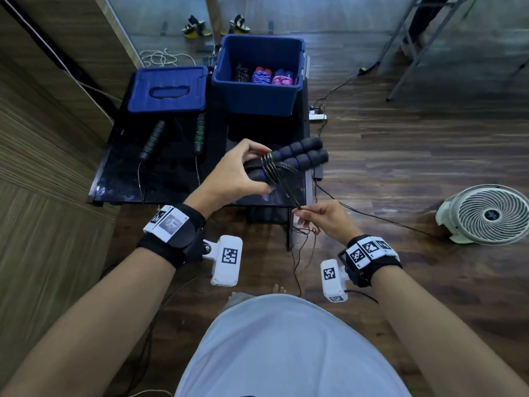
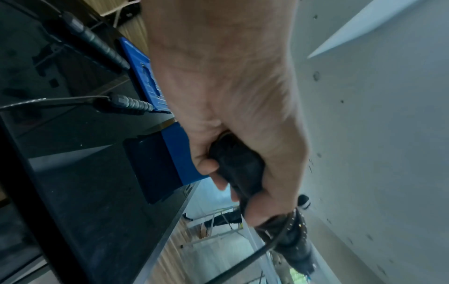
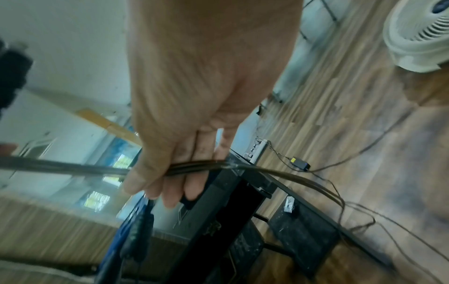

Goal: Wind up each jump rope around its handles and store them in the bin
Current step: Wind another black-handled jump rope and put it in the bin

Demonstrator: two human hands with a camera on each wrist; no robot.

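My left hand grips two black foam handles with blue rings, held side by side above the black table; a few turns of thin dark rope wrap them. In the left wrist view the fingers curl round the handles. My right hand pinches the doubled rope below and to the right, between thumb and fingers; the slack hangs to the floor. A second rope with green-ringed handles lies on the table. The blue bin holds three wound ropes.
The bin's blue lid lies left of the bin on the table. A white floor fan stands at the right. Cables and a power strip run over the wooden floor. A wood-panel wall rises at the left.
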